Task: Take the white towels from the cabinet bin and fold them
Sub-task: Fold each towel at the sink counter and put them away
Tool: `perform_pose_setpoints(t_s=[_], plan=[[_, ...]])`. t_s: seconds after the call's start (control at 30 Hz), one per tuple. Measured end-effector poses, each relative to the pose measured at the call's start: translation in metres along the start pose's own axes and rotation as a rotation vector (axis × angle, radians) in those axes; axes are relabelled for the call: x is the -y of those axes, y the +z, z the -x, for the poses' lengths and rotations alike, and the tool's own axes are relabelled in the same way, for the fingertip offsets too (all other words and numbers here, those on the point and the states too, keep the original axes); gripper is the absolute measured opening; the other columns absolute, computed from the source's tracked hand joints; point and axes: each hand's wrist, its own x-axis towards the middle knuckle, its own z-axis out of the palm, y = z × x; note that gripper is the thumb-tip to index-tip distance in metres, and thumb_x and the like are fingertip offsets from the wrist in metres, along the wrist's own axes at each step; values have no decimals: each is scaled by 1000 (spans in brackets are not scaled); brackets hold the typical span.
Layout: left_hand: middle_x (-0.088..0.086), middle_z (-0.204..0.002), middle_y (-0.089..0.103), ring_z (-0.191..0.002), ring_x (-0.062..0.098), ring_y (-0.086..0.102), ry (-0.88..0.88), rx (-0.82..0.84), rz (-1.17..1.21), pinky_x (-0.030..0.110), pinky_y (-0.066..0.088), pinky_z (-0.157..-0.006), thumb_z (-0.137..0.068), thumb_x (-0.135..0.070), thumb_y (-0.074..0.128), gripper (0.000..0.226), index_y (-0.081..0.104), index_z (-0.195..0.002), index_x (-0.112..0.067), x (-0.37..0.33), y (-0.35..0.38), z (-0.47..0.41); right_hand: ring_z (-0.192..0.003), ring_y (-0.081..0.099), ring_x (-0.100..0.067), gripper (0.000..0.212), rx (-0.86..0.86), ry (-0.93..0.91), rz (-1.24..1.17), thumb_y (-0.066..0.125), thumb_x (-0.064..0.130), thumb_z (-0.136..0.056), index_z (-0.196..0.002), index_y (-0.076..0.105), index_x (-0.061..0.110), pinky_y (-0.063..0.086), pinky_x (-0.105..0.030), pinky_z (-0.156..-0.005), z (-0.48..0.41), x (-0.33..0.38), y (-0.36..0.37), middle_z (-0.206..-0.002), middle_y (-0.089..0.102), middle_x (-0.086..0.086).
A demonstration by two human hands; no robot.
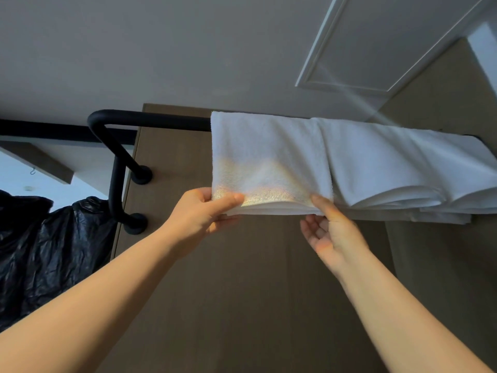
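A folded white towel [269, 160] hangs over a black bar [150, 122] on a brown cabinet side, a patch of sunlight on its lower part. My left hand [207, 211] pinches its lower left corner, thumb on the front. My right hand [330, 232] holds the lower right corner, thumb on the front and fingers curled loosely beneath. More folded white towels [398, 168] hang over the same bar to the right, touching the first. The cabinet bin is not in view.
A black plastic bag [43, 246] bulges at the lower left beside the bar's curved legs [118, 184]. The brown cabinet panel [242, 278] fills the centre. A white panelled door [376, 44] stands at the upper right, with a grey wall above the bar.
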Motion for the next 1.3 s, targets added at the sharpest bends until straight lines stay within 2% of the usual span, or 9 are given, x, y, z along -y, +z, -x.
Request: perform_pose_setpoints(t_s=[0.13, 0.3, 0.43, 0.6, 0.7, 0.77, 0.87, 1.17, 1.3], plan=[[9, -99, 75, -89, 24, 73, 20, -53, -96, 30, 59, -79, -82, -20, 74, 28, 70, -101, 0, 0, -7, 2, -76, 56, -12, 16, 0, -56, 114, 74, 14, -82, -93, 62, 12, 54, -26, -75, -3, 0, -8, -86, 61, -3], [12, -94, 75, -81, 24, 73, 73, -150, -225, 31, 60, -75, -82, -18, 75, 22, 71, -97, -2, 1, 1, 4, -73, 58, -11, 14, -17, -122, 217, 73, 17, -85, -93, 63, 12, 55, -25, -72, -5, -1, -11, -83, 61, -3], [19, -92, 72, -76, 25, 73, 70, -223, -251, 43, 60, -79, -69, -32, 73, 44, 68, -97, 3, 4, 7, 5, -77, 64, -14, 19, -45, -172, 341, 70, 26, -88, -99, 65, 11, 53, -27, -72, 0, -12, -16, -92, 68, -7], [6, -76, 63, -63, 18, 53, -38, -78, -177, 32, 50, -66, -75, -35, 76, 36, 71, -92, -3, 10, -5, 19, -94, 68, -17, 22, -11, -266, 837, 71, 26, -87, -105, 68, 13, 57, -34, -80, 33, -40, -43, -99, 70, -3], [-1, -85, 72, -75, 16, 68, -65, -73, -355, 31, 55, -72, -70, -45, 79, 37, 70, -93, -18, 20, -19, 33, -89, 64, -6, 8, 84, -316, 1144, 73, 26, -85, -92, 71, 22, 54, -27, -79, 59, -49, -56, -90, 69, 9], [-7, -92, 71, -85, 10, 68, -41, -70, -596, 28, 56, -78, -67, -51, 78, 43, 69, -99, -23, 30, -29, 51, -86, 62, -2, 7, 159, -284, 1296, 73, 26, -85, -91, 70, 23, 45, -15, -70, 78, -55, -64, -88, 67, 12], [-11, -90, 68, -86, 5, 64, 11, 57, -849, 24, 52, -79, -77, -42, 74, 31, 67, -101, -23, 48, -41, 93, -83, 61, -1, 7, 241, -215, 1458, 73, 27, -84, -88, 68, 28, 45, -16, -69, 110, -70, -76, -86, 67, 13], [-10, -105, 63, -99, 9, 58, -231, 483, -1115, 30, 49, -87, -87, -44, 61, 36, 58, -118, -25, 148, -77, 275, -86, 59, -2, 15, 504, 163, 1799, 68, 35, -86, -99, 62, 31, 52, -28, -82, 240, -157, -124, -90, 62, 17], [-6, -110, 63, -101, 13, 57, -376, 614, -1091, 28, 47, -86, -89, -40, 58, 34, 57, -119, -23, 180, -87, 347, -86, 58, -5, 16, 615, 320, 1882, 64, 38, -88, -102, 58, 32, 48, -22, -72, 292, -195, -142, -93, 61, 14]])
